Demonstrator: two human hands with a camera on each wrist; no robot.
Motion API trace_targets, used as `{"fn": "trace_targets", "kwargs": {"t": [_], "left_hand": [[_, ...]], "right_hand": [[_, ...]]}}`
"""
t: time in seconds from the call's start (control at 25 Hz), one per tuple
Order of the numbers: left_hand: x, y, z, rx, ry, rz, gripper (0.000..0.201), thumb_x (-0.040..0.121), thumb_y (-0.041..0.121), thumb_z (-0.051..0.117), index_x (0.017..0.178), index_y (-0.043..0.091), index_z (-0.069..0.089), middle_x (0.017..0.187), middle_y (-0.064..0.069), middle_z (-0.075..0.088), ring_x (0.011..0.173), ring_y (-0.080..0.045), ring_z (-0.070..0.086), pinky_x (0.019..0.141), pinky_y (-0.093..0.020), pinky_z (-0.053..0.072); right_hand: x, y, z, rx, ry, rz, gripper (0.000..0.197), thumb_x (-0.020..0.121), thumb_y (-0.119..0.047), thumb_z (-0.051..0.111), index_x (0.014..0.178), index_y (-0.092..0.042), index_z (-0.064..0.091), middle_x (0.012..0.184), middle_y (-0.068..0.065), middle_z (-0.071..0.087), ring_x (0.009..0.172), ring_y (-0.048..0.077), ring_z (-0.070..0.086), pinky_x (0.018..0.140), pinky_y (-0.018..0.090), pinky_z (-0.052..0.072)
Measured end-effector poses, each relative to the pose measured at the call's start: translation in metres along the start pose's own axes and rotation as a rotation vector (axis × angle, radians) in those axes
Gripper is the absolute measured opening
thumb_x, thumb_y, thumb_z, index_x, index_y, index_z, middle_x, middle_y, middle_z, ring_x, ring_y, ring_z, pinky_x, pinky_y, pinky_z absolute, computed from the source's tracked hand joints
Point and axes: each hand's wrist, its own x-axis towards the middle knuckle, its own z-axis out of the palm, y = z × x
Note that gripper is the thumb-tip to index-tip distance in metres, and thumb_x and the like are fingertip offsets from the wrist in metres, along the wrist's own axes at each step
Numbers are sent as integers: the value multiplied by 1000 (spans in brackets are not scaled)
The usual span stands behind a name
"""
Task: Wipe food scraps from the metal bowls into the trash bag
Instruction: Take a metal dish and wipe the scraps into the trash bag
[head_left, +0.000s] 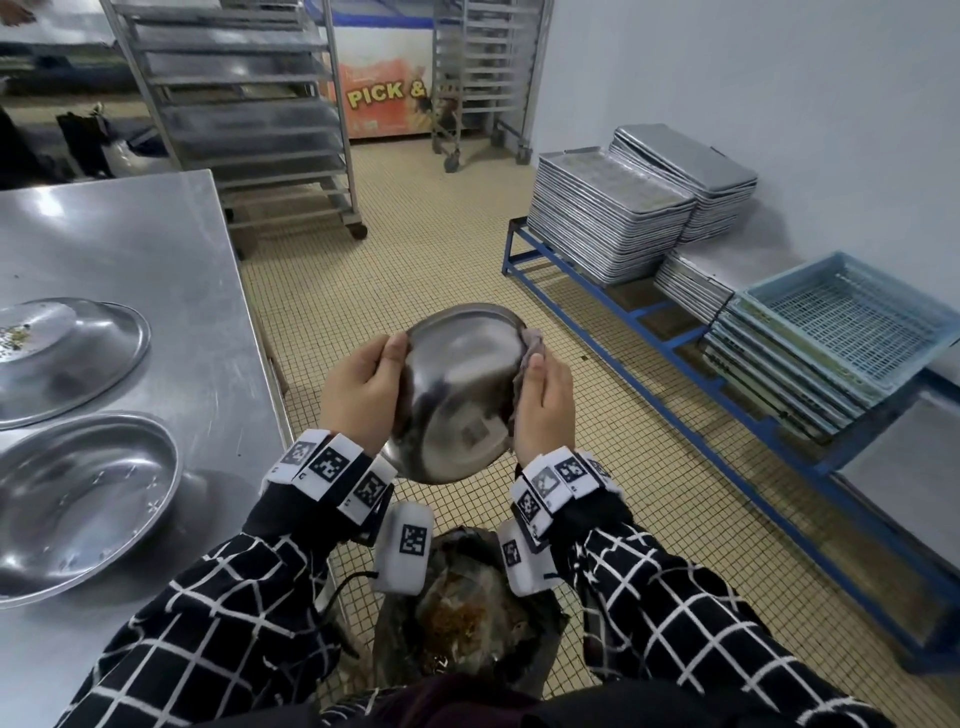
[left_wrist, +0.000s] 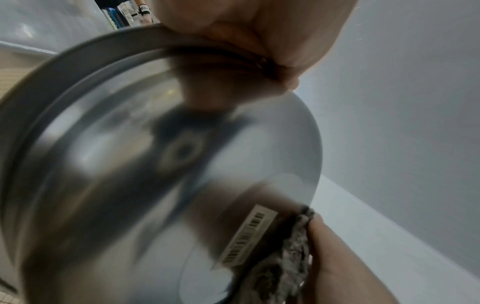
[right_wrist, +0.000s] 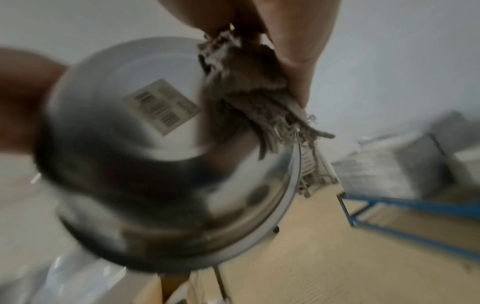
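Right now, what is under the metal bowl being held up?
Below the metal bowl sits an open trash bag holding brownish food scraps. Wrist cameras and sleeves cover parts of the bag.

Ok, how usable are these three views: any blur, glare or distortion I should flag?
Head view: sharp, wide-angle bending at the edges, soft glare on the steel table. Left wrist view: the held bowl is smeared by motion blur, though its barcode label stays readable as a label. Right wrist view: blurred all over; only the cloth in the right hand keeps some texture.
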Motion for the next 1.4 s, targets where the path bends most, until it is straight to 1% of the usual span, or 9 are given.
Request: {"fn": "trace_targets", "kwargs": {"t": [0.08, 0.2, 0.32, 0.48, 0.6, 0.76, 1.04, 1.2, 1.4], "left_hand": [[1, -4, -1, 11, 18, -8, 37, 100, 31, 41, 72, 9, 54, 54, 1, 44, 48, -13, 39, 51, -29, 36], [-1, -9, 4, 105, 13, 8, 37, 99, 32, 42, 66, 17, 49, 54, 3, 45, 44, -4, 39, 48, -21, 36], [-4, -8, 9, 148, 5, 54, 38, 98, 33, 44, 64, 17, 48, 54, 3, 46, 49, -10, 40, 51, -27, 37], [-3, -7, 4, -11, -47, 24, 36, 99, 31, 43, 69, 15, 54, 52, 5, 49, 47, -8, 44, 49, -25, 40], [-2, -10, 0, -101, -37, -29, 36, 99, 33, 43, 81, 9, 63, 70, -13, 59, 63, -19, 52, 61, -29, 45], [-2, -17, -1, -200, 0, -101, 33, 98, 35, 43, 84, 14, 64, 73, -5, 61, 67, -17, 57, 68, -30, 49], [-3, -32, 4, 98, -162, -2, 22, 95, 28, 50, 117, 28, 49, 98, 16, 53, 86, 4, 52, 63, -11, 42], [-3, -18, 13, 241, -276, 54, 17, 98, 33, 45, 84, 28, 54, 76, 9, 57, 68, -5, 52, 60, -18, 36], [0, -23, 14, 168, -125, -10, 29, 99, 33, 43, 81, 18, 60, 75, -6, 63, 70, -22, 56, 67, -34, 45]], "right_hand": [[-9, 0, 0, -113, -84, -74, 46, 100, -37, 30, 144, -21, 32, 143, 3, 31, 122, 17, 43, 85, 10, 44], [-26, -2, 15, -409, -139, -341, 49, 99, -40, 32, 145, -25, 30, 151, 7, 21, 139, 30, 20, 108, 46, 34], [-24, -15, 25, -499, -8, -471, 50, 97, -43, 29, 139, -18, 40, 147, 12, 32, 138, 32, 20, 112, 51, 24], [-4, -15, 12, -156, 48, -121, 50, 100, -42, 27, 144, -20, 32, 151, 5, 28, 137, 23, 27, 110, 37, 27], [9, 10, -1, 277, 74, 241, 42, 98, -48, 31, 130, -31, 51, 132, 0, 49, 116, 18, 50, 90, 33, 47], [8, 33, -11, 413, 31, 475, 43, 81, -69, 42, 97, -36, 64, 107, 0, 65, 102, 24, 61, 88, 46, 52], [23, 5, -47, -122, -175, 2, 34, 99, -42, 33, 109, -20, 57, 86, -13, 58, 77, 4, 55, 60, 12, 37], [33, -2, -41, -365, -323, -339, 35, 99, -33, 38, 118, -12, 59, 101, -3, 61, 91, 9, 53, 71, 5, 33], [28, -8, -29, -283, -20, -484, 29, 98, -17, 43, 119, -2, 55, 114, 10, 54, 94, 7, 47, 80, 6, 41]]}}
